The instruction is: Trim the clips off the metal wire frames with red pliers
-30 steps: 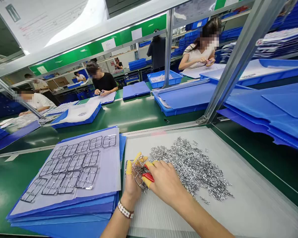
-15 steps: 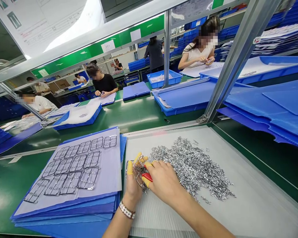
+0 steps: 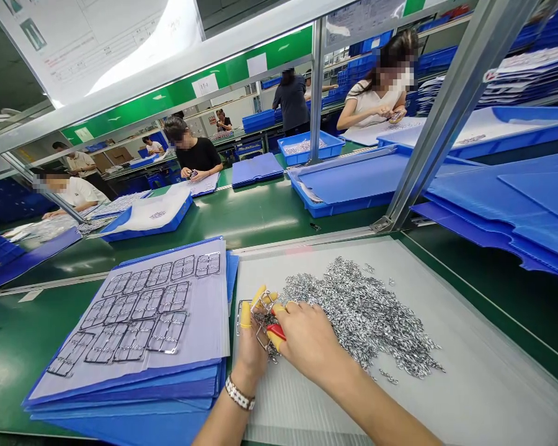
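Observation:
My left hand, with yellow covers on its fingers, is closed around a silvery metal frame. The frame is tilted, and fingers hide part of it. My right hand meets the left at the frame, its yellow-covered thumb and forefinger pinched on a small red object, mostly hidden; I cannot make out its kind. Just right of the hands spreads a heap of small metal links on a whitish sheet. Another frame edge shows behind my left fingers.
To the left, flat dark metal frames lie in rows on a stack of blue sheets. A metal post rises at the right, near blue boards. Blue trays and several co-workers are across the green bench.
The view has shifted slightly, so everything sits a little further right. Both hands keep their hold at the metal frame, with barely any other movement.

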`<state>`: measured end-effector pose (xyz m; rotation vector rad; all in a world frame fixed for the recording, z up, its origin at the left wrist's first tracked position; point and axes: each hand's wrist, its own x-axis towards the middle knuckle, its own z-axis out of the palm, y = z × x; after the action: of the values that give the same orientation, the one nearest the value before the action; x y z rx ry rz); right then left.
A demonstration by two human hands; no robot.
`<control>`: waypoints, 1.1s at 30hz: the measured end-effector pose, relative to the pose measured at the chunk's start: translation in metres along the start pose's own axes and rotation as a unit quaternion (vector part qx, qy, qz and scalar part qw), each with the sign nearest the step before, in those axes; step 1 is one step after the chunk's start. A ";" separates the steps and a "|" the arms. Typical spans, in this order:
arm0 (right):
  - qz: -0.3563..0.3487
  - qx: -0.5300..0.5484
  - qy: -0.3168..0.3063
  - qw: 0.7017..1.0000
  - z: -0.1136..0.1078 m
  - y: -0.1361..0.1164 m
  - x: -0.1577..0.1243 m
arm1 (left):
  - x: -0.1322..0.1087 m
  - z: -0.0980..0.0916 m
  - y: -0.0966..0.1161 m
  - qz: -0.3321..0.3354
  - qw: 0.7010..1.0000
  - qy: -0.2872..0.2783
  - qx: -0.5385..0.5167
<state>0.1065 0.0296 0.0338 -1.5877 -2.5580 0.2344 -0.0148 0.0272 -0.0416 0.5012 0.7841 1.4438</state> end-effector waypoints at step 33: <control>0.046 -0.034 0.021 0.998 0.006 0.022 0.006 | -0.004 -0.003 0.001 -0.054 0.998 -0.003 0.028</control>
<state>0.1222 0.0437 0.0242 -1.7173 -2.4897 0.1206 -0.0174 0.0227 -0.0428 0.4993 0.8368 1.3225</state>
